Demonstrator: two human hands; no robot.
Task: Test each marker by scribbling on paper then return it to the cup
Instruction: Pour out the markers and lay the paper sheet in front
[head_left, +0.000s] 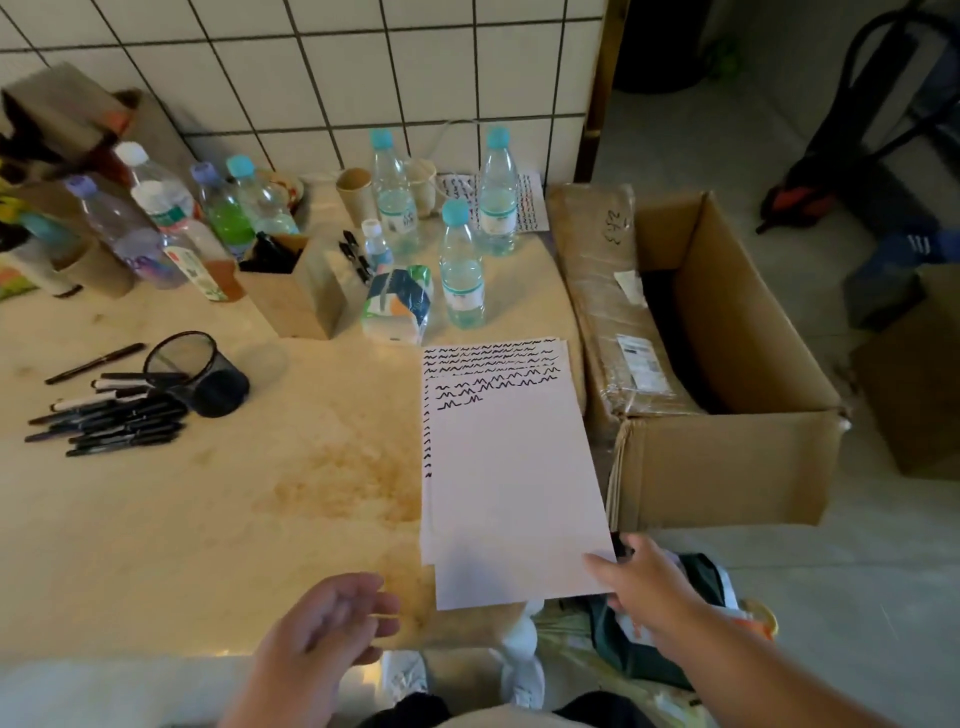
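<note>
Countertop (208, 519), right hand (644, 577) pinching paper (514, 493) corner

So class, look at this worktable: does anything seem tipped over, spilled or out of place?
Yes. The black mesh cup lies tipped on its side at the left of the table, and the markers lie loose on the tabletop beside it rather than inside. The top paper sheet sits askew, overhanging the table edge where the right hand holds its corner.

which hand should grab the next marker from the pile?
Left. The left hand is free and open on the side nearer the markers, which lie beside the tipped cup. The right hand is busy pinching the corner of the paper.
</note>
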